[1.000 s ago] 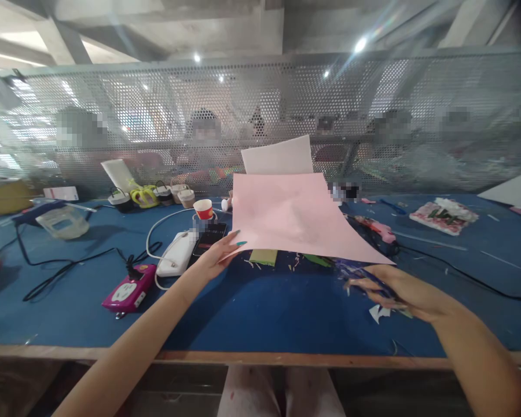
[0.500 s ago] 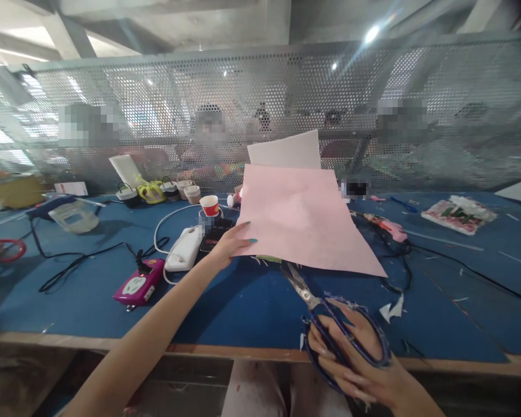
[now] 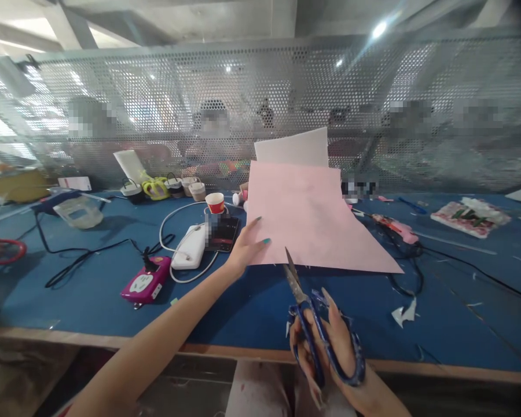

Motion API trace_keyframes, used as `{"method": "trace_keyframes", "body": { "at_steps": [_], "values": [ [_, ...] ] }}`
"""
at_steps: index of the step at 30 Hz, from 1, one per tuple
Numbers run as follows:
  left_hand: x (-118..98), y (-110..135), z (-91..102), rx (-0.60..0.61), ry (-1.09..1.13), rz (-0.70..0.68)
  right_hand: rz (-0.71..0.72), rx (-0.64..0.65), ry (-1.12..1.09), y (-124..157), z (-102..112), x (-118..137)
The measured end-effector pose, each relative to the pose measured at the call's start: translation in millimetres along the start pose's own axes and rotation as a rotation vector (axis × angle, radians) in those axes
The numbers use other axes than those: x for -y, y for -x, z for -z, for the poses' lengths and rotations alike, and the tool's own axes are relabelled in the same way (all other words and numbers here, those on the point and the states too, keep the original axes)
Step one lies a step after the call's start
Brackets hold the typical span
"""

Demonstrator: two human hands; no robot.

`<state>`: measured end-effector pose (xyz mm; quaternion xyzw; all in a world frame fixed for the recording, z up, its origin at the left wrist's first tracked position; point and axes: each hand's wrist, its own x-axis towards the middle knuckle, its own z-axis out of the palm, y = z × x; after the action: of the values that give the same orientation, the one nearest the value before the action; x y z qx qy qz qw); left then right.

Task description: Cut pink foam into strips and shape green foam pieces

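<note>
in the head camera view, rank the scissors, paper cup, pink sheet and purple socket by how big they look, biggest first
1. Pink sheet
2. Scissors, partly hidden by fingers and nearer the camera, which enlarges them
3. Purple socket
4. Paper cup, farther back

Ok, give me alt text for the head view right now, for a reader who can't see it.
A left hand holds a pale pink, flexible sheet above a blue tabletop while the right hand grips blue-handled metal scissors, slightly open, one tip overlapping the sheet's near edge. On the left sits a magenta plastic socket block.
</note>
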<state>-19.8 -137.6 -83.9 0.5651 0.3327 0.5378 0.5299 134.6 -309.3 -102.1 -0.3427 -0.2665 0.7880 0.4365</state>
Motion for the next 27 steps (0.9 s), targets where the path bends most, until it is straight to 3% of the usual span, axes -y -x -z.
{"method": "trace_keyframes", "body": {
  "at_steps": [8,15,20,27],
  "values": [
    [-13,9,-0.2,0.005,-0.057,0.024,-0.058,-0.126,-0.145,-3,-16,4],
    [-15,12,-3.8,0.100,0.019,0.048,-0.030,-0.074,-0.136,-2,-29,7],
    [-25,12,1.3,0.172,0.018,0.099,-0.060,-0.036,-0.145,-5,-24,7],
    [-30,10,4.0,0.163,0.038,0.144,0.044,-0.016,-0.109,-3,-6,12]
  ]
}}
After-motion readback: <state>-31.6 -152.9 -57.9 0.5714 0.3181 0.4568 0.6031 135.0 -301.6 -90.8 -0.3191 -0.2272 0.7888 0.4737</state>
